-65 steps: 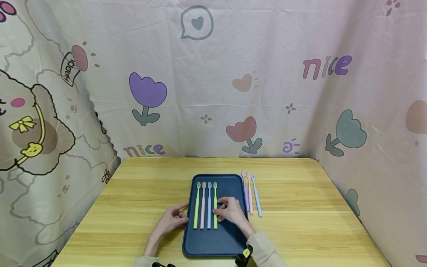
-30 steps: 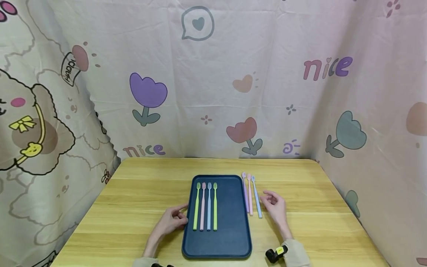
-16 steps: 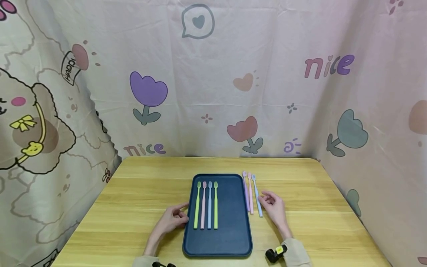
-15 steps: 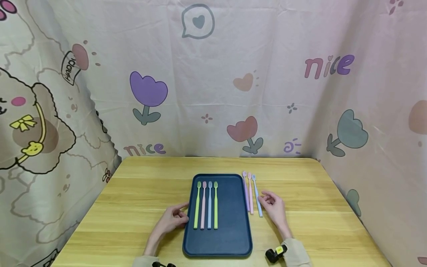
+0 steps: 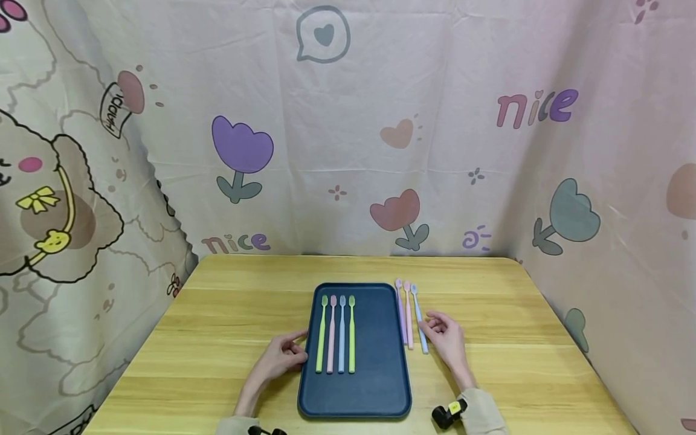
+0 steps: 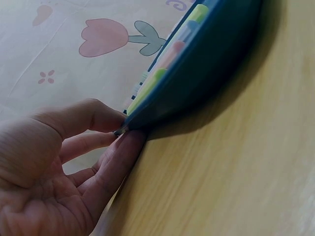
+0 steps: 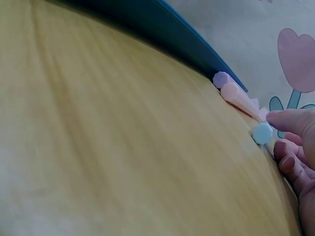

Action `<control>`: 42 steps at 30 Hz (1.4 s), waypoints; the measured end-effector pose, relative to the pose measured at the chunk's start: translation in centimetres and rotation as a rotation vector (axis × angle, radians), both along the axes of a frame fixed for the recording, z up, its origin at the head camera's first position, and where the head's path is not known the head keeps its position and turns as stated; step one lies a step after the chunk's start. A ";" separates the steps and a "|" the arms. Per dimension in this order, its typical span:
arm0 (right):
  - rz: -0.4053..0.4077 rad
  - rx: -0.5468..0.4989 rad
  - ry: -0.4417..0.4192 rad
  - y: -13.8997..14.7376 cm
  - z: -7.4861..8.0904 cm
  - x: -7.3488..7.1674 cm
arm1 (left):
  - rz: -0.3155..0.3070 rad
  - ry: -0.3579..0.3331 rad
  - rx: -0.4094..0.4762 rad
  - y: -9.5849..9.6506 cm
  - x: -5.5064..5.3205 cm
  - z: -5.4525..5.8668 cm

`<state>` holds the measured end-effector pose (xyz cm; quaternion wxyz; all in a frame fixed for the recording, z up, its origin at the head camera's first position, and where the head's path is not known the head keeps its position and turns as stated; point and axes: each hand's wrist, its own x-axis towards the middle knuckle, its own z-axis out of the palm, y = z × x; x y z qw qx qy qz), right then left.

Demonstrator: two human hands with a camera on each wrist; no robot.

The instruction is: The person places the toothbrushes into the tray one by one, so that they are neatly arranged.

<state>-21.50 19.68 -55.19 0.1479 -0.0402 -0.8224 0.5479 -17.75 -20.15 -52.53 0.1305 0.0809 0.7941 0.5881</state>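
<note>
My left hand (image 5: pixel 280 360) holds the left rim of a dark blue tray (image 5: pixel 375 389), thumb and fingers at its edge in the left wrist view. Lying side by side in the tray are a green toothbrush (image 5: pixel 321 341), a pink toothbrush (image 5: pixel 330 341), a blue toothbrush (image 5: pixel 341 341) and another green toothbrush (image 5: pixel 351 341). Right of the tray, my right hand (image 5: pixel 447 340) pinches a second blue toothbrush (image 5: pixel 424 346) at its handle; in the right wrist view the handle end (image 7: pixel 262 133) lies between thumb and fingers. This toothbrush is still down on the table.
A purple toothbrush (image 5: pixel 401 314) and a pink toothbrush (image 5: pixel 409 326) lie against the tray's right side, close to the pinched one. The wooden table (image 5: pixel 217 314) backs onto a printed curtain (image 5: pixel 326 133), with more curtain at both sides.
My right hand has left the right-hand green toothbrush in the tray, moved right and closed thumb and fingers on the blue toothbrush. The left hand stays at the tray rim.
</note>
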 end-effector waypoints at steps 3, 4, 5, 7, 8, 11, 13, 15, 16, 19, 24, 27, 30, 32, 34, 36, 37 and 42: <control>0.000 -0.002 0.013 0.0 0.0 0.0 | -0.002 0.002 0.004 0.0 0.0 0.0; 0.001 -0.002 0.022 0.0 0.0 0.0 | -0.003 0.003 0.004 0.0 0.0 0.0; 0.000 -0.003 0.031 0.0 -0.1 0.0 | -0.002 0.004 0.001 0.0 0.0 0.0; 0.003 -0.004 0.047 0.0 -0.1 0.0 | -0.002 0.005 -0.003 0.0 0.0 0.0; 0.005 0.000 0.054 0.0 -0.2 0.0 | -0.001 0.006 -0.005 0.0 0.0 0.0; 0.004 0.012 0.055 0.2 -0.3 -0.1 | 0.001 0.007 -0.011 0.0 0.0 0.0; 0.004 0.029 0.040 0.3 -0.2 -0.1 | 0.001 0.009 -0.012 0.0 -0.1 0.0; -0.002 0.040 0.017 0.3 -0.2 -0.1 | 0.000 0.008 -0.011 0.0 0.0 0.0; -0.004 0.046 0.003 0.3 -0.1 -0.1 | -0.001 0.008 -0.010 0.0 0.0 0.0; -0.015 0.066 -0.042 0.3 0.1 -0.3 | -0.004 0.008 -0.007 -0.1 0.0 0.0; -0.034 0.127 -0.089 0.2 0.3 -0.5 | -0.004 0.008 -0.011 -0.1 0.0 0.0; -0.046 0.158 -0.091 0.1 0.4 -0.6 | -0.006 0.008 -0.015 -0.1 -0.1 -0.1; -0.054 0.174 -0.088 0.1 0.4 -0.7 | -0.005 0.012 -0.019 0.0 -0.1 -0.1; -0.055 0.178 -0.086 0.1 0.5 -0.7 | -0.002 0.011 -0.018 0.0 0.0 0.0; -0.055 0.182 -0.090 0.1 0.5 -0.7 | 0.002 0.009 -0.021 0.0 0.0 0.0; -0.053 0.188 -0.089 0.1 0.5 -0.7 | 0.006 0.005 -0.020 0.0 0.0 0.0; -0.055 0.193 -0.091 0.1 0.5 -0.7 | 0.007 0.003 -0.021 0.0 0.0 0.0; -0.070 0.244 -0.076 0.0 0.4 -0.9 | 0.011 -0.006 -0.028 0.0 -0.1 -0.1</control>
